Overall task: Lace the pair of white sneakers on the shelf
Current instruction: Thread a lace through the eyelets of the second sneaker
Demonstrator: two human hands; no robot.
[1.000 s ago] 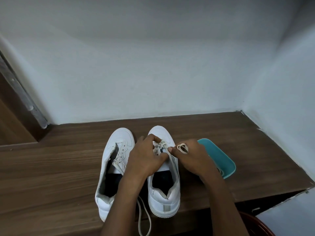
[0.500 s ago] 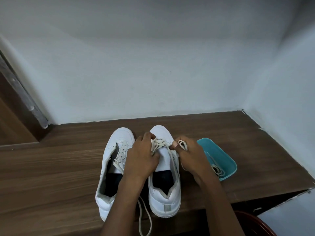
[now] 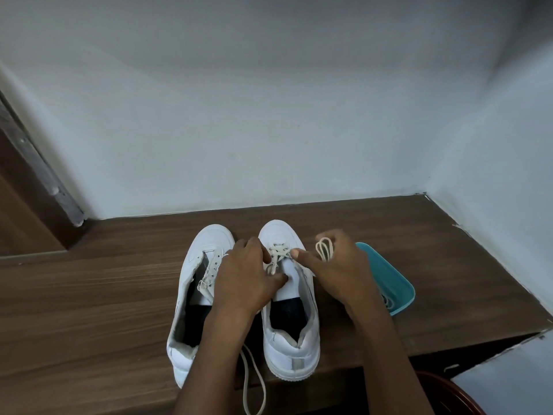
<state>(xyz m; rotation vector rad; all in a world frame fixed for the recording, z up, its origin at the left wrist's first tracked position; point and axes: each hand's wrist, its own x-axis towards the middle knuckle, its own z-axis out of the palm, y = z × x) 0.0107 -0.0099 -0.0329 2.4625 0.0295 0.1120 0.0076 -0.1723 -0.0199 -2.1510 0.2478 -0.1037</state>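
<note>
Two white sneakers stand side by side on the wooden shelf [image 3: 89, 295], toes toward the wall. The right sneaker [image 3: 288, 310] has a cream lace [image 3: 278, 253] crossed through its front eyelets. My left hand [image 3: 248, 277] grips the left side of that sneaker, thumb on the tongue, fingers by the lace. My right hand [image 3: 338, 271] holds a bundle of lace loops [image 3: 324, 248] to the sneaker's right, thumb pointing at the eyelets. The left sneaker [image 3: 197, 295] is unlaced. One lace end [image 3: 254, 381] hangs over the shelf's front edge under my left forearm.
A teal tray [image 3: 392, 280] sits on the shelf right of my right hand, with another lace partly seen inside. White walls close the shelf at the back and right. A dark red round object [image 3: 454, 396] lies below the shelf at bottom right.
My right hand has moved right and away from the sneaker, lifting the looped lace higher. My left hand has slid slightly forward along the sneaker's left side.
</note>
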